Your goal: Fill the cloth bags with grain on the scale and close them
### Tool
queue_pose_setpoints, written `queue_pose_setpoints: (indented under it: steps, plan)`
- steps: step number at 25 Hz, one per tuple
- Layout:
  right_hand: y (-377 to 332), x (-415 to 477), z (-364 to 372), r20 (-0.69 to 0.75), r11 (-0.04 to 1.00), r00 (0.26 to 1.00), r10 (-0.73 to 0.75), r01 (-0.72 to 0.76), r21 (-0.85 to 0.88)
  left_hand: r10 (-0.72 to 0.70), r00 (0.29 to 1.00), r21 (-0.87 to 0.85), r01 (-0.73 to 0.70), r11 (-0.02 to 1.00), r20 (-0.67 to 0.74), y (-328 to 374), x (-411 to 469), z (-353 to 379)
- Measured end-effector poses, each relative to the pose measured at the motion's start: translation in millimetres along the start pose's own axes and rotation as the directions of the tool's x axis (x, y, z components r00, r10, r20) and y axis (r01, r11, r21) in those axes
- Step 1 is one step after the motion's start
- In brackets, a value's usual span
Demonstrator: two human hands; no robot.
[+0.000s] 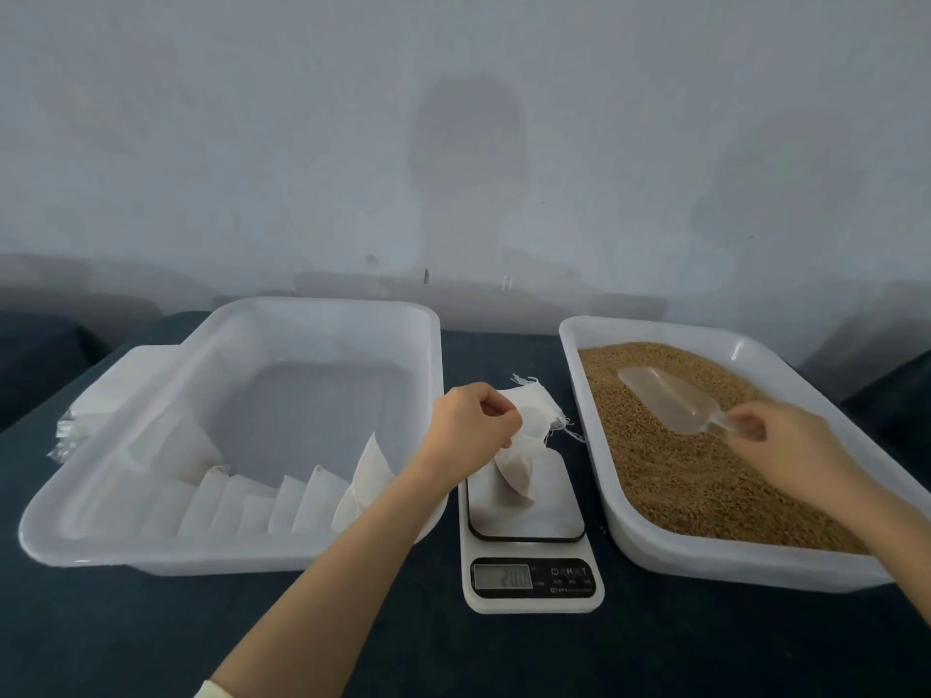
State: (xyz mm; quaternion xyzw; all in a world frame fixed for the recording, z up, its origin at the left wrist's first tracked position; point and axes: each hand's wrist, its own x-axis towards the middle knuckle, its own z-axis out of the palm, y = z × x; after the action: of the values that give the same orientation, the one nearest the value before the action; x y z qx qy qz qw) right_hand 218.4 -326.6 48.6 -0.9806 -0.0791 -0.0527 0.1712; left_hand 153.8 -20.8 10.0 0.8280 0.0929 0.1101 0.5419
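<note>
The scale [529, 581] is sitting on the dark desk [352, 637], nearest to the person, and its little screen is too blurry to read. Just past the screen, the left hand [473, 425] is pinching the top of a small white bag [519, 471]. The bag is hanging down from the fingers, and its bottom is resting on the scale plate. It is thin and floppy, with loose strings sticking out past the hand. I cannot tell how much is in it.

To the right of that hand, the right hand [786, 440] is curling around the handle of a clear scoop [665, 400]. The scoop is lying on the brown grain [680, 471] in the right tray [745, 561]. Its long body is pointing away from the hand, up and to the left. The bag is waiting to the left of this hand, a bit nearer, so I think the scoop has to travel that way.

Left of the bag hand, more bags [282, 501] are leaning in a row inside the big tray [151, 556].
</note>
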Motion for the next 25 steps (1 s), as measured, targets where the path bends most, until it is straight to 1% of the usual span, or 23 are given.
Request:
queue_pose_setpoints:
  steps: [4, 5, 6, 7, 8, 9, 10, 11, 12, 13, 14, 15, 17, 19, 22, 25]
  plan:
    - [13, 6, 17, 0.062, 0.998, 0.996, 0.063, -0.063, -0.004, -0.006, 1.000, 0.017, 0.006, 1.000, -0.014, 0, 0, 0]
    - [12, 7, 19, 0.082, 0.996, 0.993, 0.081, -0.078, -0.035, -0.012, 1.000, 0.024, 0.012, 1.000, -0.018, 0, 0, -1]
    - [10, 7, 22, 0.076, 0.991, 0.993, 0.088, -0.079, -0.111, -0.020, 1.000, 0.028, 0.021, 0.999, -0.020, 1, 0, -1]
    - [5, 6, 24, 0.034, 0.976, 0.996, 0.078, -0.069, -0.204, -0.028, 0.999, 0.029, 0.028, 0.999, -0.017, 1, -1, -1]
    - [-4, 3, 25, -0.030, 0.969, 0.999, 0.037, -0.043, -0.245, -0.033, 0.999, 0.026, 0.033, 0.999, -0.010, 2, -1, -1]
    - [-18, -1, 26, -0.093, 0.979, 0.995, -0.038, 0.018, -0.205, -0.036, 0.999, 0.024, 0.036, 0.999, -0.004, 2, -1, -1]
    - [-36, -8, 27, -0.133, 0.988, 0.983, -0.130, 0.116, -0.101, -0.035, 0.999, 0.023, 0.035, 0.999, 0.000, 3, -2, -1]
    - [-57, -18, 29, -0.149, 0.972, 0.962, -0.227, 0.234, 0.027, -0.031, 1.000, 0.024, 0.031, 0.999, 0.004, 4, -3, -1]
    - [-80, -30, 32, -0.139, 0.932, 0.938, -0.318, 0.336, 0.139, -0.024, 1.000, 0.029, 0.024, 0.999, 0.007, 4, -3, -2]
    - [-100, -39, 38, -0.106, 0.886, 0.914, -0.393, 0.407, 0.224, -0.017, 1.000, 0.033, 0.017, 0.999, 0.008, 4, -4, -2]
    - [-117, -45, 46, -0.061, 0.850, 0.893, -0.446, 0.444, 0.282, -0.010, 1.000, 0.032, 0.010, 0.999, 0.005, 3, -4, -2]
    - [-130, -48, 55, -0.032, 0.828, 0.877, -0.479, 0.464, 0.314, -0.004, 1.000, 0.029, 0.004, 1.000, 0.002, 3, -4, -3]
    - [-142, -45, 67, -0.037, 0.822, 0.871, -0.490, 0.475, 0.315, 0.010, 1.000, 0.027, -0.010, 1.000, -0.006, 3, -5, -4]
    - [-140, -37, 73, -0.055, 0.836, 0.891, -0.450, 0.442, 0.325, 0.017, 1.000, 0.022, -0.016, 1.000, -0.012, 3, -5, -4]
    - [-131, -27, 78, -0.001, 0.862, 0.910, -0.414, 0.392, 0.320, 0.006, 1.000, -0.021, -0.007, 1.000, -0.021, 2, -4, -4]
    - [-128, -22, 73, -0.019, 0.846, 0.929, -0.370, 0.345, 0.406, 0.001, 1.000, -0.117, 0.001, 0.993, 0.018, 3, -4, -6]
